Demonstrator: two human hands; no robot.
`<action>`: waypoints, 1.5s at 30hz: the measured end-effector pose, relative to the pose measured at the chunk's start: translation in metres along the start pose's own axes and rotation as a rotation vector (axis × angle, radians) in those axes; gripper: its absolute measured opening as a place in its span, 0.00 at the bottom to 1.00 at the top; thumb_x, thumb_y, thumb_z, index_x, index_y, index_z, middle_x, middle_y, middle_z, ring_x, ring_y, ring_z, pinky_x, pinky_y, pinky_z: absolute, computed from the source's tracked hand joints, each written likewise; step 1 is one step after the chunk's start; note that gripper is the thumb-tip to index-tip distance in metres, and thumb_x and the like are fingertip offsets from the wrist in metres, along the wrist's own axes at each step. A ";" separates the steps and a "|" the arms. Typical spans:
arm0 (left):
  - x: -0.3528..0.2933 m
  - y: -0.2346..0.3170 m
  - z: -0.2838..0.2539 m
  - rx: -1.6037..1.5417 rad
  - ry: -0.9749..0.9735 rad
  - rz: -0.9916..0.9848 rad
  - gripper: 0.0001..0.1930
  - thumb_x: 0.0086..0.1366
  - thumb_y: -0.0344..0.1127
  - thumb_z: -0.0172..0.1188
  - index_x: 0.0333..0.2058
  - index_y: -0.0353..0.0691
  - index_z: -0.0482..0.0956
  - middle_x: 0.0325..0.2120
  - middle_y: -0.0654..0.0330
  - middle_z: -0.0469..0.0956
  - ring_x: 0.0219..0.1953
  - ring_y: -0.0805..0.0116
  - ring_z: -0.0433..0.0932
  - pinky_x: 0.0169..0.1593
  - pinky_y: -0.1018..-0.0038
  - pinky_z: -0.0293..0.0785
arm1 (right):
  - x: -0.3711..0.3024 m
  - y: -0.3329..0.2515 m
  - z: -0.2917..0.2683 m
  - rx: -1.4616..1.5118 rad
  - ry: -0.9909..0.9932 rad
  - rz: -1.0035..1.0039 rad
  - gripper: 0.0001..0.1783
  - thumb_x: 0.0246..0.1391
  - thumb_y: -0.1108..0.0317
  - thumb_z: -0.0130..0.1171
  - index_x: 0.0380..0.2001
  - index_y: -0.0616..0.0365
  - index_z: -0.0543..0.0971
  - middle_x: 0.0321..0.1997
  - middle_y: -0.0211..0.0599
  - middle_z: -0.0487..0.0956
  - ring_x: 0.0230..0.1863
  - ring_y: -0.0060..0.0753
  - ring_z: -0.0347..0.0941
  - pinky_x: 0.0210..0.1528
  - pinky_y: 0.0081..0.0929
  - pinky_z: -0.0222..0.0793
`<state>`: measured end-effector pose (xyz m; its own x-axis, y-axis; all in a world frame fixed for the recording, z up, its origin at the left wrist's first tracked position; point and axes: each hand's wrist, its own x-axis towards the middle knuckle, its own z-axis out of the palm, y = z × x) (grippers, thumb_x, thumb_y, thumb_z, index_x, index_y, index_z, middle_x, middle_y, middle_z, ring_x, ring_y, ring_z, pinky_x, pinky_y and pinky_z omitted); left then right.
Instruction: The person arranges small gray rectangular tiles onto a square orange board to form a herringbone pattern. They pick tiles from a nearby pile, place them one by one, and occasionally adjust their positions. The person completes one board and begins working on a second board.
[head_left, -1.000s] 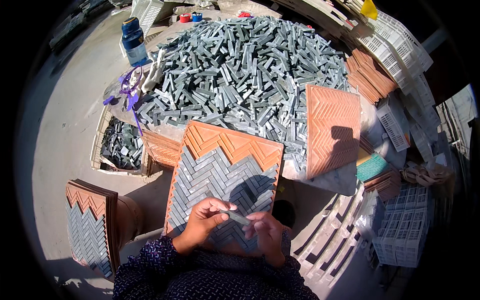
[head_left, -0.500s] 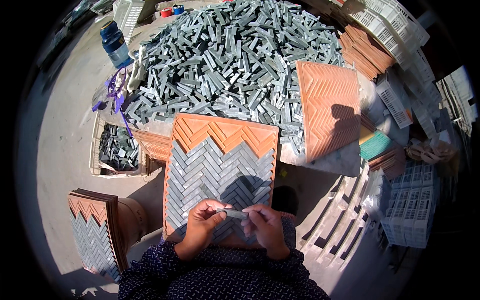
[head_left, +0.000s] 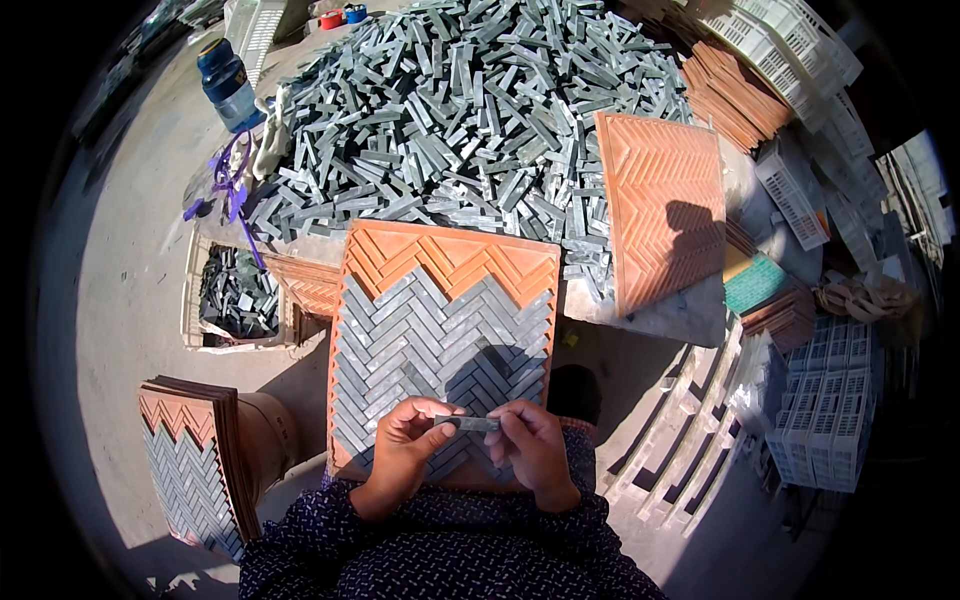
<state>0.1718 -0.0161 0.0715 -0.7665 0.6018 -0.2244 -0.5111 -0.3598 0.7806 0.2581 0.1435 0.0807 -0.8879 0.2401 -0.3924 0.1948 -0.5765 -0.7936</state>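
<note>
Between my two hands I hold one grey stone strip tile (head_left: 468, 424), level and above the near part of the mould. My left hand (head_left: 405, 445) pinches its left end with thumb and fingers; my right hand (head_left: 534, 448) grips the right end. Beneath lies an orange herringbone mould tray (head_left: 450, 243), tilted toward me. Grey strip tiles (head_left: 420, 330) fill most of its slots in a zigzag. Bare orange slots show along the far edge, and some orange shows near my hands, which hide part of the near rows.
A large heap of loose strip tiles (head_left: 450, 110) covers the table beyond. An unfilled mould (head_left: 660, 210) leans at its right. Filled moulds (head_left: 185, 470) stand at lower left, near a crate of tile pieces (head_left: 240, 295). A bottle (head_left: 228, 85), pallet (head_left: 670, 440) and white crates (head_left: 825, 410) surround.
The strip tile has turned slightly between my fingers, its right end rising a little. Both hands stay in nearly the same place, and the tiles in the mould look unchanged.
</note>
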 end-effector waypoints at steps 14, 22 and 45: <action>0.004 0.004 -0.010 0.017 -0.044 -0.050 0.11 0.60 0.22 0.58 0.42 0.35 0.77 0.39 0.61 0.78 0.42 0.76 0.74 0.48 0.77 0.70 | 0.009 0.017 -0.003 -0.052 -0.065 0.034 0.06 0.56 0.74 0.55 0.35 0.65 0.73 0.32 0.38 0.76 0.30 0.26 0.73 0.33 0.23 0.71; 0.009 0.019 -0.034 0.168 -0.045 0.050 0.18 0.60 0.22 0.58 0.50 0.37 0.74 0.42 0.66 0.74 0.42 0.78 0.71 0.48 0.80 0.69 | 0.038 0.004 0.016 -0.073 -0.392 0.234 0.15 0.52 0.73 0.59 0.43 0.64 0.71 0.34 0.30 0.73 0.31 0.19 0.68 0.34 0.19 0.66; -0.009 0.034 -0.112 0.182 0.281 0.204 0.05 0.63 0.24 0.55 0.37 0.33 0.77 0.33 0.66 0.76 0.38 0.81 0.71 0.45 0.82 0.67 | 0.215 -0.011 0.110 -1.440 -0.277 -0.733 0.16 0.43 0.73 0.64 0.39 0.61 0.76 0.25 0.43 0.77 0.26 0.40 0.74 0.30 0.32 0.69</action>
<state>0.1176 -0.1138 0.0341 -0.9348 0.3031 -0.1851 -0.2790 -0.3042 0.9109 0.0190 0.1160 0.0562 -0.9723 -0.1125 0.2048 -0.2128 0.7885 -0.5771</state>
